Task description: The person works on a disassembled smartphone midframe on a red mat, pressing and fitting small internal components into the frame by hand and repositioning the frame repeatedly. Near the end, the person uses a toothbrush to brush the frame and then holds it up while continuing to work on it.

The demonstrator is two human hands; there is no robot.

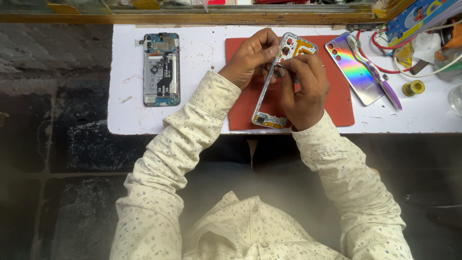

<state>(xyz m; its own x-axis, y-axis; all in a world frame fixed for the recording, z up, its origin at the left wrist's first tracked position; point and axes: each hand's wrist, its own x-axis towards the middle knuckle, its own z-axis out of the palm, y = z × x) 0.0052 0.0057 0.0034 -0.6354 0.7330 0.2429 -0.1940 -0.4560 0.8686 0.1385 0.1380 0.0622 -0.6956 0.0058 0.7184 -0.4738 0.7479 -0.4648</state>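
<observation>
You hold the phone frame (pixel 281 82) tilted over the red mat (pixel 339 103), its long axis running away from you. Your left hand (pixel 251 58) grips its upper left edge; your right hand (pixel 304 89), nearer, pinches a small part against that rail.

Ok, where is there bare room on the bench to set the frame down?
Bare white top between the opened phone and the red mat, and the front strip right of the mat. The far right is crowded: back cover, purple tool, cables, spool.
</observation>
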